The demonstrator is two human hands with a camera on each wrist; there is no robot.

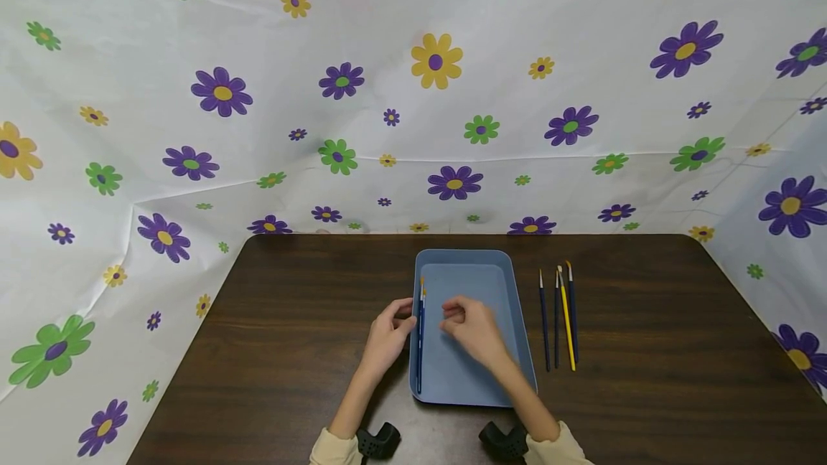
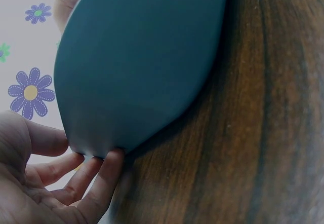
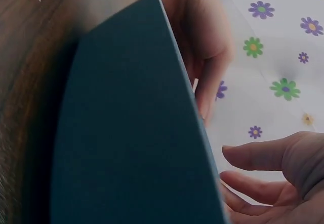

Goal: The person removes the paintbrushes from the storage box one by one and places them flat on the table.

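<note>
A blue-grey tray (image 1: 474, 372) lies on the table. My left hand (image 1: 386, 336) is at its left side, fingertips against the outer wall and thumb at the rim, gripping the edge. Close to that hand, two slim dark-blue paintbrushes (image 1: 421, 350) lie lengthwise inside the tray along its left wall, bristles pointing away from me. My right hand (image 1: 474, 329) hovers over the middle of the tray, just right of those brushes. Its thumb and bent fingers stand apart in the right wrist view, with nothing visible between them.
Right of the tray, several paintbrushes lie side by side on the dark wooden table (image 1: 646, 321): dark-blue ones (image 1: 544, 321) and a yellow one (image 1: 568, 325). A white flowered cloth (image 1: 388, 120) hangs behind the table and at its sides.
</note>
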